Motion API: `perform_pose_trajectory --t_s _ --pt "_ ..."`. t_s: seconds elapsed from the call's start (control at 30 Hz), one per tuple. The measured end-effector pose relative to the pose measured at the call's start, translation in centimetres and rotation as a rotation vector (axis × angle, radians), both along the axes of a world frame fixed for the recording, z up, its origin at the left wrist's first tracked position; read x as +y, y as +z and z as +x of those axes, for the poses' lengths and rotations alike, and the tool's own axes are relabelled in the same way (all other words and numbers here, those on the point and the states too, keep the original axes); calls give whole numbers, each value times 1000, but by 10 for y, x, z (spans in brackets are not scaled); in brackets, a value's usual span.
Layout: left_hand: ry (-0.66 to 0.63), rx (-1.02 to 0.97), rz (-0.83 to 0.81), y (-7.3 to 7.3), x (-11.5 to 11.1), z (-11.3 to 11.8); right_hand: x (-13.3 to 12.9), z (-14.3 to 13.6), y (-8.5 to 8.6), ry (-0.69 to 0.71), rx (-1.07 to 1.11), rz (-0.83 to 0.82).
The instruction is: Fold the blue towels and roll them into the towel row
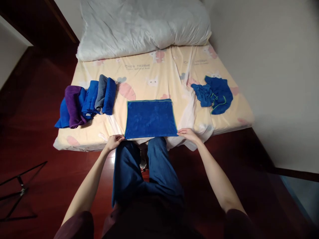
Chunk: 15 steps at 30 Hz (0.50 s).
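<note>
A blue towel (151,118) with yellow-green edging lies flat on the bed, close to its front edge. My left hand (115,141) pinches the towel's near left corner. At the near right corner, my right hand (188,133) grips the cloth between thumb and fingers. To the left sit rolled towels: a purple roll (74,106), a grey roll (101,93) and several blue ones (109,96). Over on the right lies a crumpled heap of blue towels (220,96) with the same bright edging.
The bed (149,79) has a pale yellow rabbit-print sheet, wrinkled right of the towel. A grey-white quilt (147,26) is bunched at the back. A wall (269,73) borders the right side. A black metal stand (22,191) is on the dark red floor at left.
</note>
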<state>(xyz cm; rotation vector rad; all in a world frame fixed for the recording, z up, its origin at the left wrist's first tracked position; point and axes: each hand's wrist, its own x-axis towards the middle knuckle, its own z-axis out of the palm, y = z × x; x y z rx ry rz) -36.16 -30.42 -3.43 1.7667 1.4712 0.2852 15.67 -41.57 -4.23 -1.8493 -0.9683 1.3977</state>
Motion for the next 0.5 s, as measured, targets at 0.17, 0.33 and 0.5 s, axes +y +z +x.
perform_pose_trajectory --t_s 0.17,0.33,0.5 --pt "-72 -34 -181 12 43 17 28 7 9 37 2 -14" --pt "119 -100 -212 6 129 56 97 10 3 -94 -70 97" --pt "300 -116 -38 -15 209 88 181 20 -14 -197 -193 168"
